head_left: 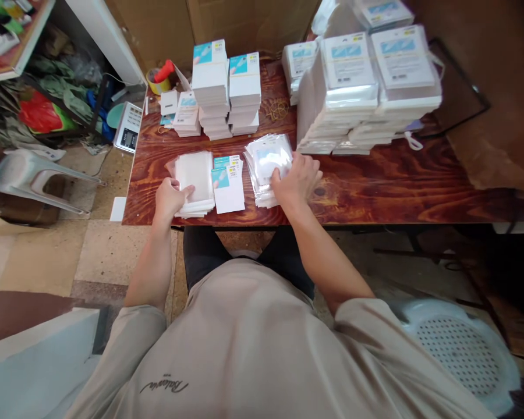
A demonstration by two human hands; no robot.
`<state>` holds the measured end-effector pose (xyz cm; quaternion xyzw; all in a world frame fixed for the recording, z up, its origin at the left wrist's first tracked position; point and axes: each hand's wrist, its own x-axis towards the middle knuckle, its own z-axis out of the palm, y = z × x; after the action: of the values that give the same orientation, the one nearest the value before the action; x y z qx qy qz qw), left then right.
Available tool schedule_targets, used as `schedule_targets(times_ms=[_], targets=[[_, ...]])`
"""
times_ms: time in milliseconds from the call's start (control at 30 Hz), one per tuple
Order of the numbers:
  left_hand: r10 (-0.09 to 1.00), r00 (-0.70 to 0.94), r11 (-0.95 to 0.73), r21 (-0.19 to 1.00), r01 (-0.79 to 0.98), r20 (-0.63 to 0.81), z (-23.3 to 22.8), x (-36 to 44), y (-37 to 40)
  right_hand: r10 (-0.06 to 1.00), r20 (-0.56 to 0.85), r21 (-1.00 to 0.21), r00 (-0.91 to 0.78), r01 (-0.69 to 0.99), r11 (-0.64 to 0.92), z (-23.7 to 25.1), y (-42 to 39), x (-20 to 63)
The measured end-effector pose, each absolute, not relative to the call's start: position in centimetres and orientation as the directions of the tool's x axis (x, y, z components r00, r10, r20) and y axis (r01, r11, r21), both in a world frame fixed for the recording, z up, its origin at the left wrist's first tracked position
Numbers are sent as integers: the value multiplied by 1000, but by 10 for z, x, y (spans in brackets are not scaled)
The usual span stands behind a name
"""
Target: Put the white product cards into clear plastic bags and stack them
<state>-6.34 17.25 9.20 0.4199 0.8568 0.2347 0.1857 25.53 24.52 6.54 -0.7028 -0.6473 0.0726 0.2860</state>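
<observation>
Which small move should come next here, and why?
Probably the left hand should lift one sleeve from the clear sleeves: it already touches that stack, loose cards lie right beside it, and the right hand is at the plastic packets.

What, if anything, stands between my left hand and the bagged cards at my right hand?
Two low things lie between your left hand and the bagged cards at your right hand: first the plastic bag stack your left thumb rests on, then the printed cards. Nothing taller shows there.
</observation>
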Motion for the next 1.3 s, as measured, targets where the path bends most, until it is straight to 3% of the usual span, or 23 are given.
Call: schedule_targets(times_ms=[67, 133, 200, 267, 433, 500, 567, 633, 733, 800, 833, 900, 967, 1067, 1200, 1300], targets=[[807, -571, 539, 587, 605, -152, 89, -70, 173, 945, 326, -473, 34, 871, 132, 72, 234, 246], [825, -544, 516, 594, 617, -153, 91, -73, 173, 912, 340, -466, -230, 801, 376, 82, 219, 233], [850, -506, 490, 576, 654, -147, 96, -75, 172, 783, 316, -421, -536, 660, 622, 93, 205, 220], [873, -462, 466, 551, 693, -157, 105, -77, 170, 630, 244, -331, -738, 547, 769, 101, 195, 209], [927, -374, 341, 410, 846, 0, 123, -77, 159, 511, 32, -196, -859, 496, 846, 107, 187, 200], [902, -422, 309, 557, 771, 84, 123, -73, 158, 490, 0, -200, -872, 480, 854, 109, 187, 204], [854, -514, 246, 810, 533, 79, 117, -66, 161, 509, 18, -244, -861, 490, 837, 113, 186, 211], [817, -577, 159, 961, 226, 0, 110, -58, 165, 613, 166, -371, -773, 527, 765, 116, 182, 221], [799, -594, 75, 996, -56, -93, 102, -42, 171, 865, 412, -729, -286, 465, 502, 120, 171, 234], [798, -593, 41, 992, -122, -106, 101, -30, 172, 961, 275, -937, -2, 225, 269, 119, 163, 239], [799, -591, 34, 990, -135, -108, 102, -25, 171, 989, 147, -985, 28, 95, 144, 117, 159, 240], [807, -578, 41, 989, -142, -117, 104, -13, 169, 996, -69, -995, -55, -68, -72, 110, 156, 238], [821, -555, 57, 987, -150, -132, 107, -2, 164, 980, -171, -976, -98, -119, -182, 103, 157, 234], [846, -509, 71, 979, -191, -161, 110, 12, 157, 985, -170, -973, 4, -156, -168, 95, 162, 227], [875, -438, 87, 956, -279, -207, 115, 25, 147, 989, -57, -986, 138, -162, -35, 93, 163, 218], [911, -350, 101, 941, -324, -218, 120, 30, 145, 996, -39, -980, 82, -200, -22, 91, 158, 213]])
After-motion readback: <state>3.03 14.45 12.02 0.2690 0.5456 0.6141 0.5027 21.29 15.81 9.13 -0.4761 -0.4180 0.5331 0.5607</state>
